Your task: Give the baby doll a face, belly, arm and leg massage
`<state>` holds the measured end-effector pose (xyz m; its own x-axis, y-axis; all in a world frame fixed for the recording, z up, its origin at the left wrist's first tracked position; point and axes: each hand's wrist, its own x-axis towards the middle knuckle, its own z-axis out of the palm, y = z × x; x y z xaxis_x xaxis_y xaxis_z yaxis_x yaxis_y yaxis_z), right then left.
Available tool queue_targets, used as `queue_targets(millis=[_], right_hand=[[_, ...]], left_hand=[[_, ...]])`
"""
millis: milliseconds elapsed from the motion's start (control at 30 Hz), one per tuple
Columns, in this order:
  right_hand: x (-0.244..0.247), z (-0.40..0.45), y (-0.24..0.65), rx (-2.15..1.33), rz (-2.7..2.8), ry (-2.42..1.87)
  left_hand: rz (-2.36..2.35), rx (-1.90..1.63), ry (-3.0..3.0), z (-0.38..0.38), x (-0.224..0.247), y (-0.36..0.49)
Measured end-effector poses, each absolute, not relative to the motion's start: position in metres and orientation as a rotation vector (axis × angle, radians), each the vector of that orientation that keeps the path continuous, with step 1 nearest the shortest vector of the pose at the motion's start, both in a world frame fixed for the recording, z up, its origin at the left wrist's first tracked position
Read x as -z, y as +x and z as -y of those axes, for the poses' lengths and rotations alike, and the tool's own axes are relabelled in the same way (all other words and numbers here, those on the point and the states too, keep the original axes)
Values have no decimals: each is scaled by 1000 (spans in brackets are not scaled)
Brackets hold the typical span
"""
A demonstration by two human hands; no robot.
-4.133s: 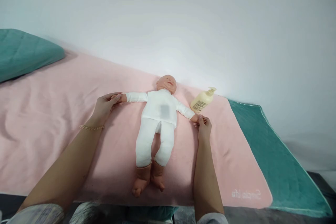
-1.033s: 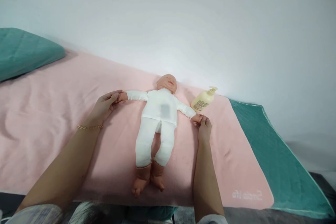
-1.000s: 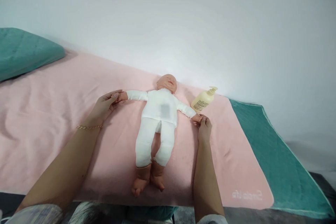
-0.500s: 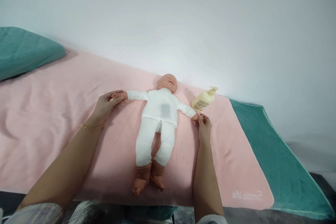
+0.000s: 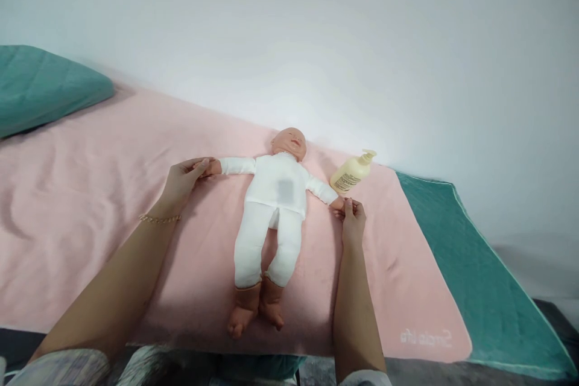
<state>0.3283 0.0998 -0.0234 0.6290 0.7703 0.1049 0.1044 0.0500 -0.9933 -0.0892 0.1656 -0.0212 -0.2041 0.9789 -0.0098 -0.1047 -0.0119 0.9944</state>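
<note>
A baby doll (image 5: 274, 193) with a white cloth body lies on its back on a pink blanket (image 5: 199, 289), its head toward the wall and its arms spread. My left hand (image 5: 185, 178) is closed on the doll's hand at the left, thumb on top. At the right, my right hand (image 5: 354, 214) pinches the doll's other hand between thumb and fingers. A pale yellow pump bottle (image 5: 350, 174) leans or lies just beyond my right hand, close to the doll's arm.
A green pillow (image 5: 49, 87) rests at the far left. Green quilted cloth (image 5: 474, 253) shows past the blanket's right edge. Behind the blanket rises a white wall (image 5: 289, 30). The blanket's front edge runs below the doll's feet.
The thumb of my left hand has shifted slightly up and left over the doll's hand. My right hand, the doll and the bottle look almost the same.
</note>
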Motion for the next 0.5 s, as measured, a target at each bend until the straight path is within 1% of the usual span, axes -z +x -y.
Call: queue_targets(millis=[200,400,500], right_hand=[[22,-99,328,-608,783,-1465],[25,-101,331,-619,758,-1468],[28,-102,333,-630,749,-1460]], left_hand=[[-1260,-1403,1057,-169,25,-92],[-1020,-1450,936,-172,28,-93],[-981,-1443,920,-171,27,-93]])
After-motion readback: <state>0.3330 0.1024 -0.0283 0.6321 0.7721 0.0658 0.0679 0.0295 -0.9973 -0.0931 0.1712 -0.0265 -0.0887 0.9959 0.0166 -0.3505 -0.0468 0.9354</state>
